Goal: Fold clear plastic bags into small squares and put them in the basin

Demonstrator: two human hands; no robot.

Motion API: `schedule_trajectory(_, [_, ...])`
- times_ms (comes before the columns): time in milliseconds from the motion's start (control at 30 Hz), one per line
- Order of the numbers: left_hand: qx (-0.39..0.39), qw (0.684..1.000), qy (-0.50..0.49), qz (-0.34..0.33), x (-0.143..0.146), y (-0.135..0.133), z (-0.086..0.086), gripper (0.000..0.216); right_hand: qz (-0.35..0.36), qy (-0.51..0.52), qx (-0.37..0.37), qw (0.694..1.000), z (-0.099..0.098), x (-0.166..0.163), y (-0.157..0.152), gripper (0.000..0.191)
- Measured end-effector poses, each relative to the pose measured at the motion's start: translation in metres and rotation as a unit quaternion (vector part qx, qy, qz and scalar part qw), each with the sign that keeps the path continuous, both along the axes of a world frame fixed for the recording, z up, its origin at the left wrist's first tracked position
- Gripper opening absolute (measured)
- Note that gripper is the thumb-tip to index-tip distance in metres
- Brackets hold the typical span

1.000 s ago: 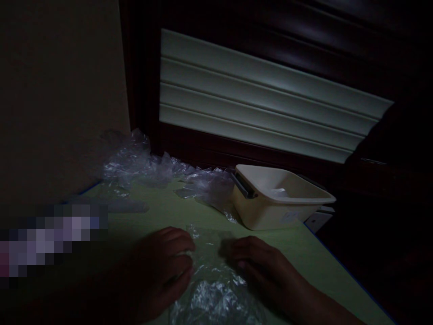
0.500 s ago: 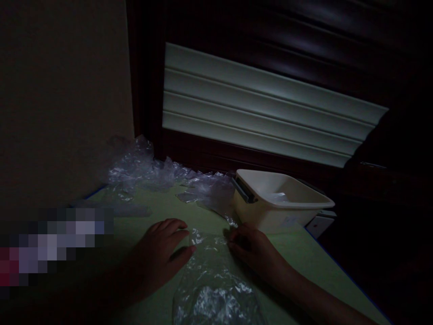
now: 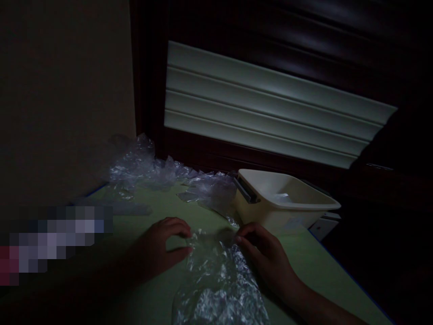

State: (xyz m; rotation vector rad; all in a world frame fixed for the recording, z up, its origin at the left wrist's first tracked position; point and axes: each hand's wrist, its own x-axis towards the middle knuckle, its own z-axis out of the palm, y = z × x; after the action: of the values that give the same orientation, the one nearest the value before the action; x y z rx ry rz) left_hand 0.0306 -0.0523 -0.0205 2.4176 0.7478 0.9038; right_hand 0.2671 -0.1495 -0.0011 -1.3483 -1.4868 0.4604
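A crumpled clear plastic bag (image 3: 216,280) lay on the pale green table (image 3: 304,262), its far edge pinched at either corner by the left hand (image 3: 158,248) and the right hand (image 3: 267,253). Light, limp and probably slippery, it looked best gripped along that edge. A cream plastic tub (image 3: 287,203) stood just beyond.

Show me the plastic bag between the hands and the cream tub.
plastic bag (image 3: 216,275), head view, crinkled middle of the bag
cream tub (image 3: 270,215), head view, near side wall

left hand (image 3: 158,248), right hand (image 3: 267,253): flat before, now pinching plastic bag (image 3: 216,280) edge
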Motion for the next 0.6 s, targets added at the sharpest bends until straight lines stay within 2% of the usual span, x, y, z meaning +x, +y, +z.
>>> schedule_trajectory(200, [-0.052,0.998,0.025,-0.028,0.001,-0.001,0.006,0.011,0.002,0.015,-0.042,0.999,-0.003,-0.001,0.000,0.018])
schedule_trajectory(333, [-0.089,0.996,0.019,-0.001,0.003,-0.004,0.013,0.012,0.028,0.080,-0.070,0.994,-0.008,0.002,0.002,0.037])
schedule_trajectory(467, [-0.124,0.992,0.009,0.030,0.004,-0.007,0.018,0.015,0.052,0.127,-0.084,0.987,-0.009,0.007,0.003,0.044])
schedule_trajectory(600, [-0.152,0.987,-0.005,0.045,0.006,-0.008,0.019,0.018,0.065,0.121,-0.121,0.983,-0.008,0.014,0.006,0.050])
